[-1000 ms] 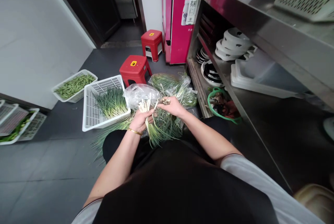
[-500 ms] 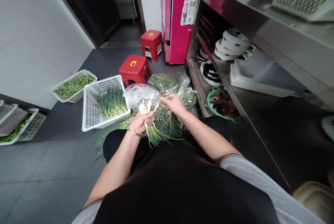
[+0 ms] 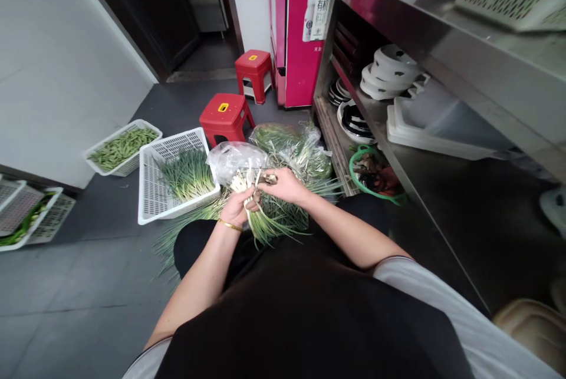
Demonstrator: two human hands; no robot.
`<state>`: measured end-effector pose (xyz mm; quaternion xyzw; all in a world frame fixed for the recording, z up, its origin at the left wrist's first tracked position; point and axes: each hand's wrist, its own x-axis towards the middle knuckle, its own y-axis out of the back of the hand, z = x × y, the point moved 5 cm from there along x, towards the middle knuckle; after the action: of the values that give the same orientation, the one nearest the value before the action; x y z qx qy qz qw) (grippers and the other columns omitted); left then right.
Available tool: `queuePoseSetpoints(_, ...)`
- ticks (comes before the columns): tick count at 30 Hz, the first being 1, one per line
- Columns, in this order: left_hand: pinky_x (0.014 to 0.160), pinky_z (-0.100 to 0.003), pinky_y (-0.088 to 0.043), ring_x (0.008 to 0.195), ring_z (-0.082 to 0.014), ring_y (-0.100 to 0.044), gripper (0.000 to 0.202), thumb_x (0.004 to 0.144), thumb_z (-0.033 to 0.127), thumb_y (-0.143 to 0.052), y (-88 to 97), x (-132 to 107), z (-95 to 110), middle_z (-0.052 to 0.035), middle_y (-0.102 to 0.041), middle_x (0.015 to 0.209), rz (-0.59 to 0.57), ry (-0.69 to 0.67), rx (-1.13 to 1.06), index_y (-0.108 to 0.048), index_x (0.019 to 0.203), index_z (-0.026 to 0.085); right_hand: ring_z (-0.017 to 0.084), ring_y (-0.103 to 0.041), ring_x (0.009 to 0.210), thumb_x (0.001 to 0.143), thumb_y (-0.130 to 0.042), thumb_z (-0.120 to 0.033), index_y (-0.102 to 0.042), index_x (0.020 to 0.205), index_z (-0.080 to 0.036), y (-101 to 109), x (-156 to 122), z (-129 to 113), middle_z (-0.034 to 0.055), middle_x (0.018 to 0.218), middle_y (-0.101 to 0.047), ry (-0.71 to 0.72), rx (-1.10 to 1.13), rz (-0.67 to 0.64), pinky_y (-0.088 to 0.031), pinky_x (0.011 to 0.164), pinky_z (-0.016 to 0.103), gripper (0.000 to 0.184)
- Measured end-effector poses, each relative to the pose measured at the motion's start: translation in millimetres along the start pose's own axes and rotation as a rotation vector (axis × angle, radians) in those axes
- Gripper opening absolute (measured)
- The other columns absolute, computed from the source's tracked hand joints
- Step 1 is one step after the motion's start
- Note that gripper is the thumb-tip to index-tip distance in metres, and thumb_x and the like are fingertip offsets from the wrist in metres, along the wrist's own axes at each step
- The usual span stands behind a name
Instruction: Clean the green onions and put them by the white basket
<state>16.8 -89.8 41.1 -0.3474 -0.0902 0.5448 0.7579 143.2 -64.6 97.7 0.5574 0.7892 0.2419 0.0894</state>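
Note:
My left hand (image 3: pixel 239 204) is closed around a bunch of scallions (image 3: pixel 270 227), white ends up and green leaves hanging down over my lap. Close against it, my right hand (image 3: pixel 283 184) pinches a scallion beside the bunch's white ends; brownish root bits (image 3: pixel 269 178) show at its fingers. Green leaves stick out to the right behind my right wrist. More scallions lie loose below and to the left of my hands. A white plastic basket (image 3: pixel 149 181) at left holds scallions (image 3: pixel 189 174) laid side by side.
Clear plastic bags (image 3: pixel 236 158) lie just beyond my hands, with bagged greens (image 3: pixel 316 158) beside them. Two red stools (image 3: pixel 224 119) stand behind. Left is a basket of green beans (image 3: pixel 126 149). At right are a green colander (image 3: pixel 355 170) of scraps and a steel shelf (image 3: pixel 442 31).
My right hand has moved left and slightly down, from apart to right against the bunch in my left hand. Leaves now show to the right of my right wrist. The left hand keeps its grip.

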Motion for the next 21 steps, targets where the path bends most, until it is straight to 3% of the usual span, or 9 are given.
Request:
queuePoseSetpoints(6,0.036,-0.016,-0.023,0.032,-0.0015,-0.029,0.026,0.068,0.026,-0.075,-1.1,1,-3,0.0061,-0.044,0.046,-0.006,-0.019,-0.005,-0.054,0.072,0.012,0.009,-0.045,0.057,0.074,-0.058,-0.023,-0.066,0.075,-0.011,1,4,2,-0.0010,0.061,-0.057,0.040,0.017,-0.008,-0.036,0.058,0.022,0.015)
queuePoseSetpoints(13,0.036,-0.016,-0.022,0.031,-0.0016,-0.026,0.027,0.068,0.028,-0.076,-4.2,-1,-4,0.0090,-0.035,0.041,-0.030,-0.028,-0.023,-0.054,0.073,0.013,0.009,-0.040,0.055,0.074,-0.055,-0.023,-0.062,0.071,-0.014,0,1,-6,-0.0033,0.058,-0.051,0.100,-0.025,-0.031,-0.032,0.056,0.022,0.012)
queuePoseSetpoints(17,0.036,-0.016,-0.022,0.032,-0.0019,-0.026,0.030,0.066,0.032,-0.078,-6.9,-4,-1,0.0090,-0.036,0.039,-0.062,-0.036,0.012,-0.058,0.077,0.013,0.009,-0.043,0.056,0.073,-0.054,-0.023,-0.063,0.074,-0.014,30,12,0,-0.0022,0.061,-0.054,0.068,0.065,0.145,-0.033,0.056,0.022,0.013)
queuePoseSetpoints(21,0.036,-0.016,-0.023,0.033,-0.0022,-0.032,0.034,0.064,0.031,-0.079,-5.0,-6,4,0.0069,-0.045,0.045,0.050,-0.084,0.083,-0.061,0.087,0.014,0.011,-0.048,0.060,0.077,-0.055,-0.032,-0.063,0.087,-0.013,67,19,10,0.0010,0.070,-0.059,-0.009,0.221,0.364,-0.037,0.058,0.024,0.023)
